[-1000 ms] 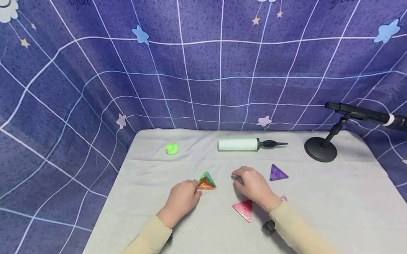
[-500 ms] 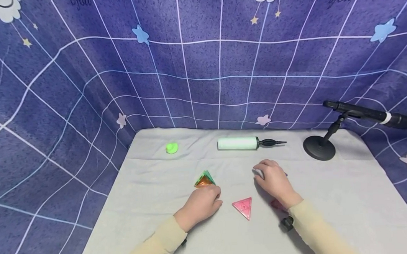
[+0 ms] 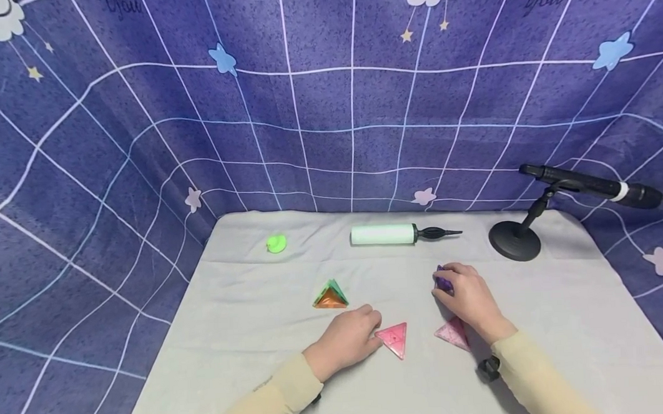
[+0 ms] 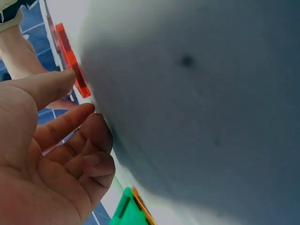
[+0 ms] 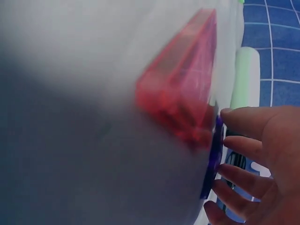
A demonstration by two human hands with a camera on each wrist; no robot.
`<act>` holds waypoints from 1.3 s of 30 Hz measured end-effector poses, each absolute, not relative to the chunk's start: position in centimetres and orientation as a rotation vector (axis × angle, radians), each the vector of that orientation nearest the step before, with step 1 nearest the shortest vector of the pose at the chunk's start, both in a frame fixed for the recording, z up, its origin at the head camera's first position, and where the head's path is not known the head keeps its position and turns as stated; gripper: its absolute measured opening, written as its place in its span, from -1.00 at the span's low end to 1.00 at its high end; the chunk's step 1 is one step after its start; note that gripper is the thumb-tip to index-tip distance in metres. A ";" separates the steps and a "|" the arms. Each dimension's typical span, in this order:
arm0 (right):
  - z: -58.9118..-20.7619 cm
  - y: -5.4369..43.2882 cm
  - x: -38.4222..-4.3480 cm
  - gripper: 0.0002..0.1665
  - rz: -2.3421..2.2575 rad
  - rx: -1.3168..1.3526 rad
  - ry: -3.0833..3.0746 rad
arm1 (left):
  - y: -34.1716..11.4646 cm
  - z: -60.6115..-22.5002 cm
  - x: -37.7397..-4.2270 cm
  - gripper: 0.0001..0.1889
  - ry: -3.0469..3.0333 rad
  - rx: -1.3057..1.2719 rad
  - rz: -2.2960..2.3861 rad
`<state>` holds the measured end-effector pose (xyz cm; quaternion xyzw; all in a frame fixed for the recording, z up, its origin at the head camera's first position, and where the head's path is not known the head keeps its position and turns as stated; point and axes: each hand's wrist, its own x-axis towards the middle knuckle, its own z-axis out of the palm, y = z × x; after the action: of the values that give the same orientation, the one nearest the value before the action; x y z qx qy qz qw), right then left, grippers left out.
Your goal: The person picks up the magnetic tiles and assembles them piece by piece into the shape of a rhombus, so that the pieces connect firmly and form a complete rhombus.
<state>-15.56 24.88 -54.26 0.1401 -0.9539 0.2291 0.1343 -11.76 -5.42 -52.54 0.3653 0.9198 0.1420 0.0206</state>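
From where I am standing, a person is holding both hands low over the white-covered desk (image 3: 225, 331), among several clear coloured triangles. The right hand (image 3: 469, 297) is touching the purple triangle (image 3: 444, 283), which is lying at ten o'clock from this hand; the thumb and the fingers are bending around its edges, but I cannot tell whether this grip is clamped on it. The pink triangle (image 3: 452, 334) is lying at seven o'clock, partly under the wrist.

The left hand (image 3: 346, 339) is resting just beside the red triangle (image 3: 393, 339), which is lying flat at three o'clock from it. In this grip the thumb and the first finger are standing apart, the thumb near one corner, and the other fingers are loosely bending. At eleven o'clock from the left hand, an orange and green pyramid (image 3: 331, 300) is standing.

The triangles are looking like thin, stiff plastic, so I judge them light, a little slippery on the faces and not very fragile. For a good hold, I would be pinching two opposite edges, not the smooth face.
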 end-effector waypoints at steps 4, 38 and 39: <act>-54.3 25.3 -15.2 -0.53 0.686 0.414 -2.766 | -4.9 -52.4 -11.6 -0.84 2.835 1.148 0.464; -53.8 25.8 -15.6 -0.62 0.640 0.485 -2.776 | -4.6 -53.1 -11.8 -0.73 2.766 1.055 0.662; -53.8 25.8 -15.7 -0.62 0.644 0.486 -2.777 | -4.6 -53.1 -11.9 -0.74 2.759 1.056 0.668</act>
<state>-15.66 25.83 -53.77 0.1668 -0.9528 0.2209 0.1248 -11.88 -4.60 -53.12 0.3481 0.9095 0.2202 0.0564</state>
